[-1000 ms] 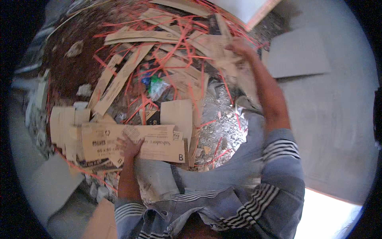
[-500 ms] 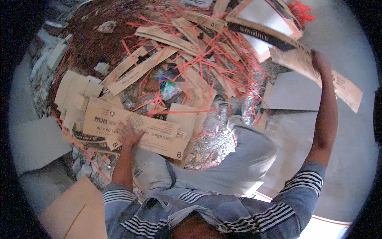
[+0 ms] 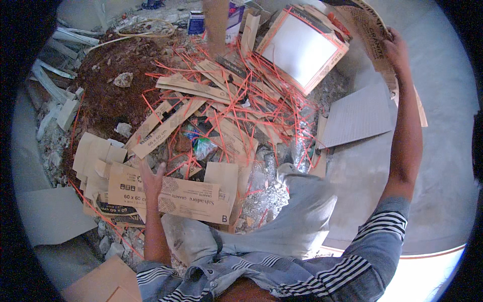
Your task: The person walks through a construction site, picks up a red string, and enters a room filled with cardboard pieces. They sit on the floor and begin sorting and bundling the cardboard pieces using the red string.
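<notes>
My right hand (image 3: pixel 396 50), raised at the far right, is closed around a long bent strip of brown cardboard (image 3: pixel 367 32). Part of that strip hangs down behind my forearm. My left hand (image 3: pixel 151 176) hovers at or just above a pile of flattened cardboard pieces, thumb apart from the fingers, holding nothing that I can see. Beneath it lies a printed cardboard piece (image 3: pixel 193 199) in front of my knee. Whether the fingertips touch the pile cannot be made out.
Tangled red straps (image 3: pixel 246 105) and cardboard strips cover the rubble ahead. A glossy white tile (image 3: pixel 302 50) edged with cardboard stands beyond. A grey ridged panel (image 3: pixel 357 118) lies right. Dark soil (image 3: pixel 100 75) fills the far left. A blurred brown upright piece (image 3: pixel 216 25) shows at the top.
My right hand has moved up and farther away with the cardboard strip, swinging it off the white tile. The left hand has lifted from lying flat on the printed cardboard. The view has shifted.
</notes>
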Demonstrator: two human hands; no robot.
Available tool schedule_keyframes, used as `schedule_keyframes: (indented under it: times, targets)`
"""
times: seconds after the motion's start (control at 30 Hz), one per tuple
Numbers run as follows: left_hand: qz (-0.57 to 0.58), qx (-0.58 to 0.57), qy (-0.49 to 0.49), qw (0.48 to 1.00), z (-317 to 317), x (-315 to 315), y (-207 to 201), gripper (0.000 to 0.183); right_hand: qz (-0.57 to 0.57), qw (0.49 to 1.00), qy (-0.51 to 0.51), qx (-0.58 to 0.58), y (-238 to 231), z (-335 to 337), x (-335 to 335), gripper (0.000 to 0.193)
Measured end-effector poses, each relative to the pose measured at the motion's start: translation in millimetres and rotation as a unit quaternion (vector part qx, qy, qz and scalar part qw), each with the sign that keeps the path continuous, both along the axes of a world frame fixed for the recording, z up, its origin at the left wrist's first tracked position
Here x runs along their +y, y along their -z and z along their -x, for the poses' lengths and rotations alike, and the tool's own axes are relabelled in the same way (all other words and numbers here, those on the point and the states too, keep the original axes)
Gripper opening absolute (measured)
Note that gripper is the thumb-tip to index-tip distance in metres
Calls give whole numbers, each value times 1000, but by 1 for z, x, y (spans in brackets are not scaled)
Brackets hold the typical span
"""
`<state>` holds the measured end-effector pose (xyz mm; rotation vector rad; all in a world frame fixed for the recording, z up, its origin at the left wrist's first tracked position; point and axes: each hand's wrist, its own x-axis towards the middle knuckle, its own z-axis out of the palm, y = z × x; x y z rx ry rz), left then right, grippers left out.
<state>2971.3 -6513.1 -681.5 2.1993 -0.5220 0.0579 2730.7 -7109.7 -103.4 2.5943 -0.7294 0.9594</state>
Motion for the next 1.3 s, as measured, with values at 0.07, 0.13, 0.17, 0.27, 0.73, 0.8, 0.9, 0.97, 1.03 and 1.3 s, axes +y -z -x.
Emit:
schedule_keyframes:
  times: [0.07,0.13,0.17,0.27,0.73,0.8,0.9,0.97,1.03,1.3]
  targets:
    - [151,18,50,987,-28,-19,-60,88,-107,990,-75,-59,-8,11,12,35]
    - [151,-49,6,987,-52,-35,-112,99,-181,974,-124,-61,-8,21,30,32]
    - [113,-144,-13,983,-70,-41,-136,105,-234,959,-151,-54,-7,25,40,31]
    - [122,-264,-62,955,-128,-44,-203,119,-259,954,-148,-39,-1,31,63,32]
    - [474,78,-54,875,-53,-6,-187,66,-302,874,-342,166,196,-78,199,50]
    - [559,164,-99,807,-21,5,-179,68,-329,811,-449,179,253,-93,254,50]
    - [574,280,-141,757,21,35,-151,69,-349,831,-392,187,320,-103,335,37]
    - [553,313,-183,750,44,56,-126,74,-366,834,-338,236,349,-106,365,39]
    - [348,198,-215,891,61,69,-103,84,-357,851,-343,177,373,-104,382,41]
    - [601,291,-162,727,71,67,-78,91,-277,784,-528,173,455,-52,476,57]
